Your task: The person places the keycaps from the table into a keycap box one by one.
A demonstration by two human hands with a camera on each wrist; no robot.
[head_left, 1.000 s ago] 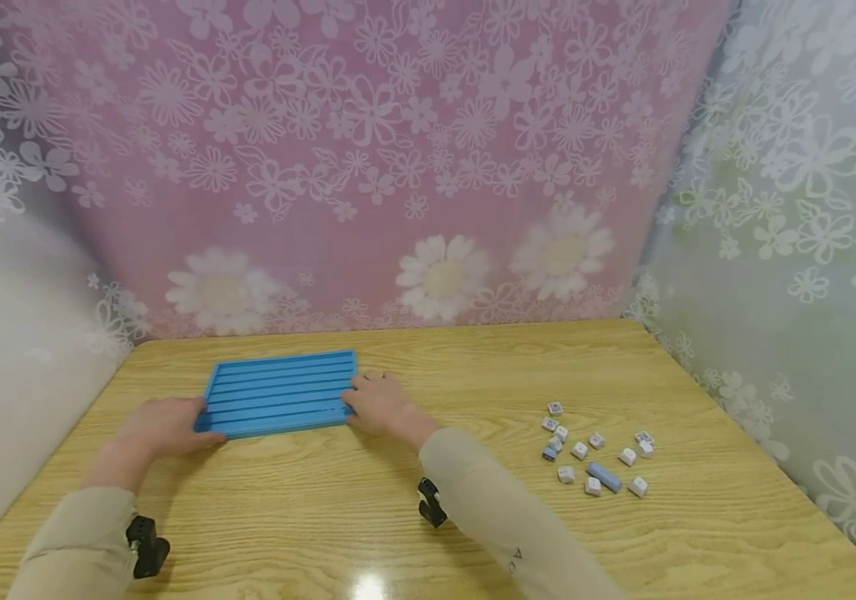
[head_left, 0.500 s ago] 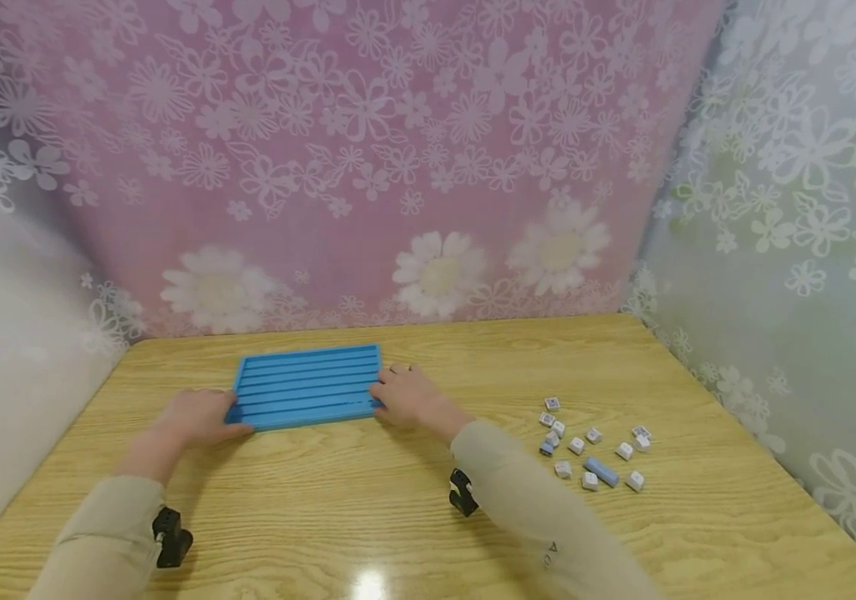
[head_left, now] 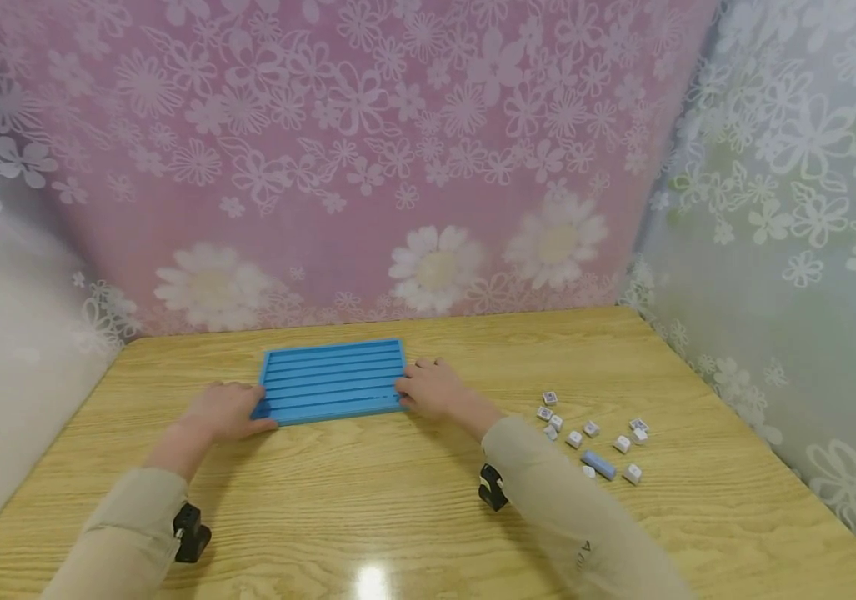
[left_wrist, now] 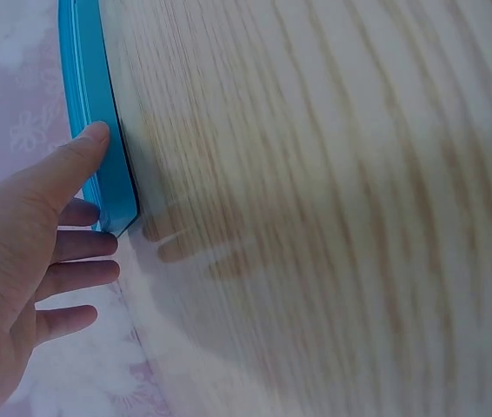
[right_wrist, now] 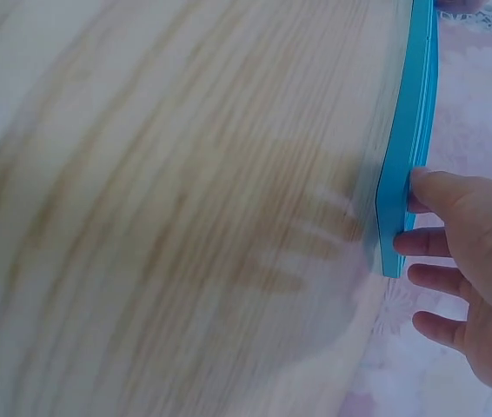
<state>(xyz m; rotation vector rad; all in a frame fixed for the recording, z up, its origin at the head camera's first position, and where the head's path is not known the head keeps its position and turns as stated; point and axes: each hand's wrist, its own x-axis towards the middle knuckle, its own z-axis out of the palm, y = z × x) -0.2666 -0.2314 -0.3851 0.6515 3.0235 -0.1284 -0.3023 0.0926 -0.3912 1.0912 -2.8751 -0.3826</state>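
Note:
A blue rectangular tray (head_left: pixel 333 379) with raised ridges running lengthwise lies on the table, left of its middle. At the tray's near left corner, my left hand (head_left: pixel 223 410) grips it, thumb along the front edge and index finger at the side. In the left wrist view the other fingers of that hand (left_wrist: pixel 20 252) stand spread beside the corner. My right hand (head_left: pixel 433 390) holds the near right corner. Seen from the right wrist, the thumb and index finger of the hand (right_wrist: pixel 481 252) touch the tray's end (right_wrist: pixel 395 208), with the remaining fingers apart from it.
On the right of the wooden table (head_left: pixel 367 500) lie several small white keycaps (head_left: pixel 573 439), scattered loosely, some upside down. A longer blue keycap (head_left: pixel 598 465) lies among them. Flowered curtains (head_left: pixel 367 167) stand behind the table and along its sides.
Both hands and the tray have slid to the right along the table, towards the middle. The right sleeve now covers some of the nearer keycaps. The hold at both corners looks the same.

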